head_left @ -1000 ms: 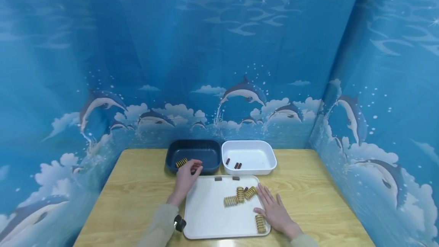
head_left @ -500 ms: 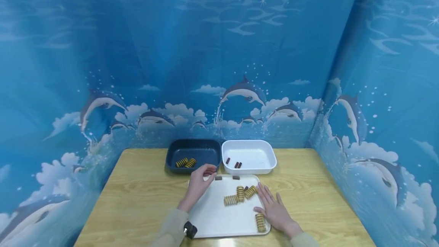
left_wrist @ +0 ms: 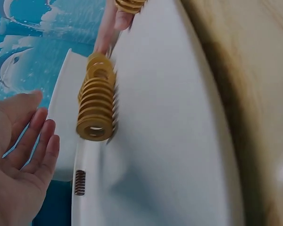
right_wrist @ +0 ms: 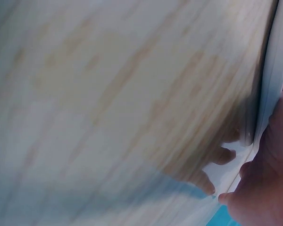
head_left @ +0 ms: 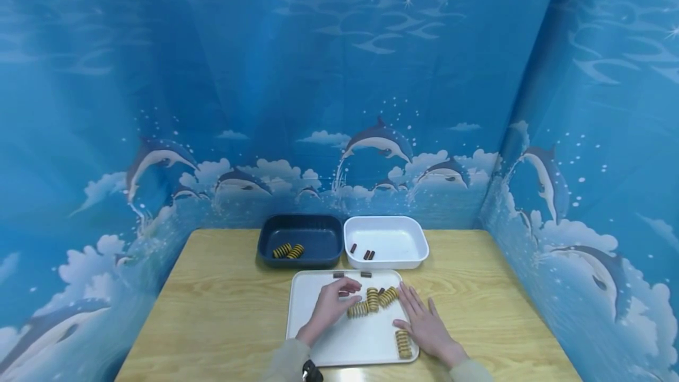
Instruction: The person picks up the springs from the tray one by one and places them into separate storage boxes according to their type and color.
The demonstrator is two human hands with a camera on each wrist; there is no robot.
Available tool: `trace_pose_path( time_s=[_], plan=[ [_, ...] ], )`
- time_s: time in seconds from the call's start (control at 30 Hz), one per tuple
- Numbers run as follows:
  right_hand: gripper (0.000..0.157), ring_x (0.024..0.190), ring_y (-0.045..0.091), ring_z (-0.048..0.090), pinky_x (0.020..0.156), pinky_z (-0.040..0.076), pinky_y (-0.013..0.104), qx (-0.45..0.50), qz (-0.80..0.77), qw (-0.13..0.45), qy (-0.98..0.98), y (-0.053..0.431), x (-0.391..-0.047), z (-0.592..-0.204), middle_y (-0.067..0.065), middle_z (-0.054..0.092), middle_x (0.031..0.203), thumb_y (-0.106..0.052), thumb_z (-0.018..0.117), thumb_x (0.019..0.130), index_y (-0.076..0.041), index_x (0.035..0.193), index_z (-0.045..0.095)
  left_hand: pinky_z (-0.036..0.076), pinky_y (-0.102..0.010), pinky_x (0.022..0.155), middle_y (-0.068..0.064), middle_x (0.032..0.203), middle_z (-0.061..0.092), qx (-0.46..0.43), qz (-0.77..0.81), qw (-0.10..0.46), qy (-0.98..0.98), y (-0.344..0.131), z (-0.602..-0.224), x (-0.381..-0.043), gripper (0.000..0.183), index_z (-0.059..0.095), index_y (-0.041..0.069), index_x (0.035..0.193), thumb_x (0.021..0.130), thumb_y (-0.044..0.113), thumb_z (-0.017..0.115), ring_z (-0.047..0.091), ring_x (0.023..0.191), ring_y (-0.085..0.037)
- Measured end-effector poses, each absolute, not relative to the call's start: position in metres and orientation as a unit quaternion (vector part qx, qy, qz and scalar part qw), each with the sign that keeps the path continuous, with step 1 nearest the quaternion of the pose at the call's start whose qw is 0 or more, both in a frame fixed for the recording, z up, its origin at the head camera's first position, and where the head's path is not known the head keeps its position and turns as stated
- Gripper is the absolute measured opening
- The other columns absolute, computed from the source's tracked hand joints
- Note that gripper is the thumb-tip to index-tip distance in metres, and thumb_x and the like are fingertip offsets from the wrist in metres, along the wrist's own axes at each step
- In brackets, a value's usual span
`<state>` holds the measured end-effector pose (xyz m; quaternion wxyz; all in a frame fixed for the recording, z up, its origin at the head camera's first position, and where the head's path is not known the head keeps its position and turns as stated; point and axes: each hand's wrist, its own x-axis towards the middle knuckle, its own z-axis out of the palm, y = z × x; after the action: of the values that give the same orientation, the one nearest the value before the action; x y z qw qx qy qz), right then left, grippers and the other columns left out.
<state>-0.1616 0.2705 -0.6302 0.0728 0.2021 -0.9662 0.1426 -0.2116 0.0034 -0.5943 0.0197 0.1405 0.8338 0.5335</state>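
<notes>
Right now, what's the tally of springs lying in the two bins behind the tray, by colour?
Yellow springs in the dark blue bin: 2
Small brown springs in the white bin: 3
Total: 5

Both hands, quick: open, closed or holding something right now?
Left hand: open, holding nothing, over the tray.
Right hand: open, fingers straight, at the tray's right edge.

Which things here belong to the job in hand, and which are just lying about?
Likely part of the job: yellow springs, small dark springs, white tray, dark blue bin, white bin, left hand, right hand.

Likely just surroundings: dolphin backdrop, wooden table, black wrist device.
</notes>
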Motion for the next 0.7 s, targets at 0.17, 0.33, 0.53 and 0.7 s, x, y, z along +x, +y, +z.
trace_pose_path(
  time_s=[0.17,0.33,0.53,0.7],
  plan=[
    [0.072,0.144,0.047,0.034,0.106,0.025,0.079,0.195,0.149,0.063,-0.967,0.270,-0.162,-0.630,0.019,0.029,0.163,-0.042,0.058,0.100,-0.001,0.154,0.036,0.059,-0.031,0.083,0.001,0.099,0.075,0.147,0.530,0.049,0.834,0.010,-0.604,-0.208,0.024,0.073,0.014,0.104,0.082,0.010,0.083,0.070,0.092,-0.016],
    [0.071,0.144,0.047,0.033,0.107,0.025,0.079,0.194,0.148,0.065,-0.968,0.271,-0.165,-0.633,0.017,0.028,0.163,-0.043,0.057,0.100,-0.003,0.155,0.035,0.057,-0.032,0.079,0.002,0.097,0.075,0.140,0.533,0.080,0.831,0.012,-0.611,-0.207,0.025,0.074,0.013,0.104,0.081,0.011,0.083,0.069,0.089,-0.015],
    [0.071,0.144,0.046,0.033,0.108,0.024,0.077,0.191,0.140,0.058,-0.970,0.271,-0.164,-0.635,0.018,0.029,0.163,-0.045,0.056,0.100,-0.002,0.154,0.037,0.058,-0.032,0.078,-0.001,0.095,0.075,0.144,0.533,0.097,0.828,0.011,-0.617,-0.204,0.026,0.074,0.010,0.103,0.079,0.009,0.085,0.070,0.087,-0.017],
    [0.072,0.145,0.046,0.033,0.108,0.024,0.077,0.191,0.139,0.055,-0.970,0.270,-0.163,-0.630,0.018,0.028,0.163,-0.046,0.055,0.101,-0.003,0.155,0.035,0.058,-0.029,0.077,0.001,0.093,0.075,0.143,0.524,0.099,0.834,0.012,-0.619,-0.200,0.028,0.074,0.011,0.101,0.076,0.010,0.087,0.070,0.085,-0.013]
  ],
)
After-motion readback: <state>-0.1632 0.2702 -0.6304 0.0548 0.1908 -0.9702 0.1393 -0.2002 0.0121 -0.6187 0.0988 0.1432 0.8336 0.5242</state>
